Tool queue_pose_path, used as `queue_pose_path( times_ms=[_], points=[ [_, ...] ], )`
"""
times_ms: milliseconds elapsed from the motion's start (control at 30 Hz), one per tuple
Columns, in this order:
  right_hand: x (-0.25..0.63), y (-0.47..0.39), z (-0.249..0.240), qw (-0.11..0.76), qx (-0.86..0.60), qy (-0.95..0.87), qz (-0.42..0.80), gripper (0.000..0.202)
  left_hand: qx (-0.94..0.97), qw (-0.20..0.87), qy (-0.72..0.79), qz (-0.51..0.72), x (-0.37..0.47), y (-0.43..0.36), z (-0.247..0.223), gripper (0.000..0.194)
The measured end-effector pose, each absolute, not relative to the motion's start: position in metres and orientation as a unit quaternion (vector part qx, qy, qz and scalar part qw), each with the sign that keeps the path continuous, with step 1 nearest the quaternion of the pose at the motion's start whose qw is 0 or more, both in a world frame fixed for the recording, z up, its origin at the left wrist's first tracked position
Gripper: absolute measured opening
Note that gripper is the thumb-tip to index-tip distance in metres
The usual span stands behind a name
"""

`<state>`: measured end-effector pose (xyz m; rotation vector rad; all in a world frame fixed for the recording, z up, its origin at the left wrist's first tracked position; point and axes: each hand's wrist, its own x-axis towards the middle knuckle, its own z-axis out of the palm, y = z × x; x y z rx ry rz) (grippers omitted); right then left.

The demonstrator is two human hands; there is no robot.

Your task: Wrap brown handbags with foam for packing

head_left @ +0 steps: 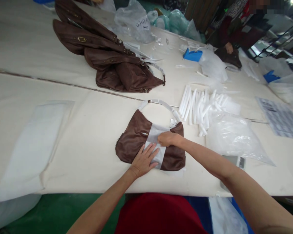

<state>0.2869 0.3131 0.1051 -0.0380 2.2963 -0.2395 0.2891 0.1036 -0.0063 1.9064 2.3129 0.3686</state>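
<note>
A brown handbag [130, 143] lies flat on the table in front of me, its strap [164, 104] wrapped in white and curving away at the top. Around its middle runs a pale grey-white band [158, 159]. My left hand [143, 160] rests flat with fingers spread, across the band and the brown material beside it. Just above, my right hand [168, 138] is closed and pressed against the band; whatever its curled fingers hold, if anything, is hidden. A small white tag [172, 123] shows near the strap's right end.
Several brown bags [122, 70] lie overlapped at the back left. White foam tubes [197, 105] and a clear plastic bag [230, 136] are to the right. White sheets [34, 143] lie at left. Far right, a person's hand [229, 48] touches a dark bag [230, 58].
</note>
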Motion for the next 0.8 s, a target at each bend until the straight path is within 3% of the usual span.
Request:
queue_pose_path(
  times_ms=[200,367,500,633,733,800],
  points=[
    [0.282,0.312,0.101,0.350,0.043,0.934,-0.050,0.023,0.624,0.052,0.767,0.139,0.291,0.104,-0.011,0.064],
    [0.317,0.330,0.122,0.239,0.157,0.958,-0.017,0.039,0.626,0.038,0.767,0.134,0.290,0.105,-0.012,0.062],
    [0.385,0.299,0.097,0.066,0.078,0.991,-0.091,0.049,0.633,0.019,0.762,0.135,0.287,0.105,-0.014,0.060],
    [0.414,0.266,0.049,0.067,0.050,0.983,-0.163,0.067,0.639,-0.010,0.747,0.183,0.282,0.104,-0.018,0.062],
    [0.407,0.271,0.039,0.085,0.081,0.966,-0.228,0.066,0.644,-0.019,0.735,0.212,0.276,0.108,-0.019,0.064],
    [0.409,0.279,0.047,0.045,0.117,0.949,-0.289,0.061,0.652,-0.020,0.728,0.211,0.273,0.111,-0.018,0.063]
  ],
)
